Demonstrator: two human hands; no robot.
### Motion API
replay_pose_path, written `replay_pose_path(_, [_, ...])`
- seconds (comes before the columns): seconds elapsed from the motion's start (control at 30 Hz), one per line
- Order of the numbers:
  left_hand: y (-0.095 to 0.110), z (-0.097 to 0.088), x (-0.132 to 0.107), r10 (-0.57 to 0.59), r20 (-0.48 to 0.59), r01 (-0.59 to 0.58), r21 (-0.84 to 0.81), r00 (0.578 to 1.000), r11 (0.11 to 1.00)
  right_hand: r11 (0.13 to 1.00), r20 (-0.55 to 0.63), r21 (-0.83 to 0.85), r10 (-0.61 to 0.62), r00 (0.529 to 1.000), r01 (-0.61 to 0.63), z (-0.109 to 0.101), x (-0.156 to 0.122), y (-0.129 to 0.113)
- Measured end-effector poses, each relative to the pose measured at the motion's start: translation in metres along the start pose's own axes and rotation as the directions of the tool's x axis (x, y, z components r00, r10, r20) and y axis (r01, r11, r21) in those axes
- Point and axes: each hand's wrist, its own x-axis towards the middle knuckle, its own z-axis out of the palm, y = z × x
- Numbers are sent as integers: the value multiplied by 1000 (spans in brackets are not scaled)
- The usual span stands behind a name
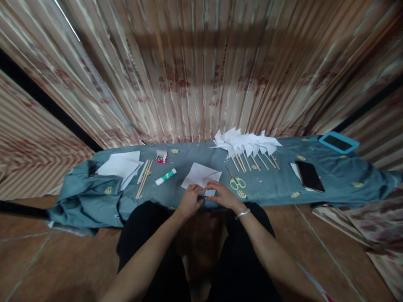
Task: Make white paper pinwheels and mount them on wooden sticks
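A square sheet of white paper (201,173) with crease lines lies near the front edge of the cloth-covered table. My left hand (190,199) grips its near edge with the fingers bent together. From the other side my right hand (222,195), with a bracelet at the wrist, pinches the same edge. The fingertips of both hands almost meet and cover the near part of the sheet. Just right of the paper are green-handled scissors (237,183). A glue stick (166,177) lies to its left.
Several white paper pinwheels (245,142) on sticks lie at the back. On the left are loose white sheets (121,165), wooden sticks (144,179) and a small red box (161,157). A black phone (310,176) and a blue-framed tablet (339,142) are on the right. Curtains hang behind.
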Motion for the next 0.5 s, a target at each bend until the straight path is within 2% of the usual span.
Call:
replay_pose_path(0.2, [-6, 4, -4, -64, -43, 62, -52, 997, 997, 991, -50, 108, 79, 996, -74, 2, 1, 2])
replay_pose_path(0.5, [-6, 5, -2, -91, -73, 82, -121, 993, 989, 971, -105, 207, 144, 984, -120, 4, 6, 1])
